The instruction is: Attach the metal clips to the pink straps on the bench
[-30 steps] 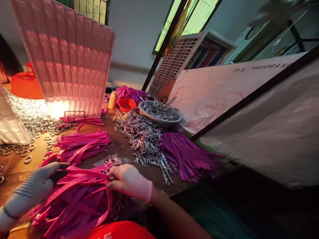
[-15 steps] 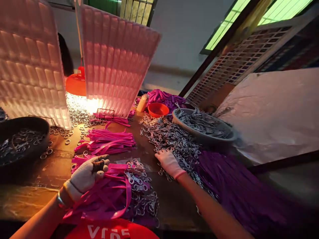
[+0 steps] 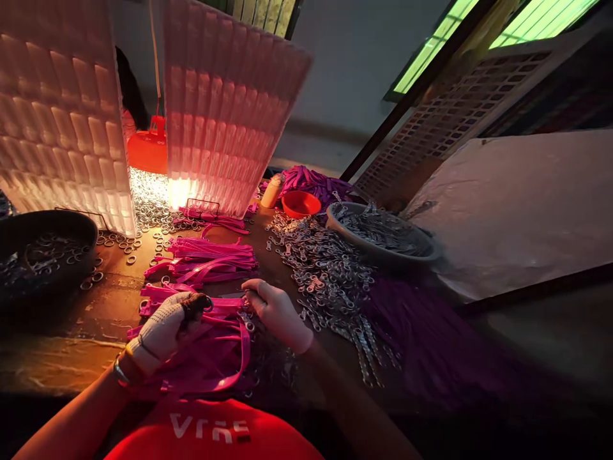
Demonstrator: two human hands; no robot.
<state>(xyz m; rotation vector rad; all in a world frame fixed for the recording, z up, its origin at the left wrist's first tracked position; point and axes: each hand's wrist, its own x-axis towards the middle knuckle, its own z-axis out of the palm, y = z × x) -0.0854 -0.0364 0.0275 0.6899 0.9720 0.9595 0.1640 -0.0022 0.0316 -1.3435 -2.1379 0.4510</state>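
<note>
My gloved left hand point(image 3: 165, 326) is closed around a pink strap from the pile of pink straps point(image 3: 211, 358) lying in front of me. My right hand point(image 3: 278, 311), in a thin pale glove, rests at the pile's right edge and pinches a small metal clasp near the strap's end. Right of that hand spreads a heap of metal clasps point(image 3: 320, 275). A second bundle of pink straps point(image 3: 211, 263) lies further back on the table.
A grey bowl of clasps point(image 3: 383, 233) and a small orange bowl point(image 3: 301, 204) stand at the back. Purple straps point(image 3: 431, 332) lie at the right. A dark bowl of rings point(image 3: 43, 249) sits left, below quilted white panels point(image 3: 225, 108) and an orange lamp point(image 3: 148, 150).
My right hand went out to the clasp heap half a second ago and has come back to the pink straps with a clasp. The left hand stayed on the straps.
</note>
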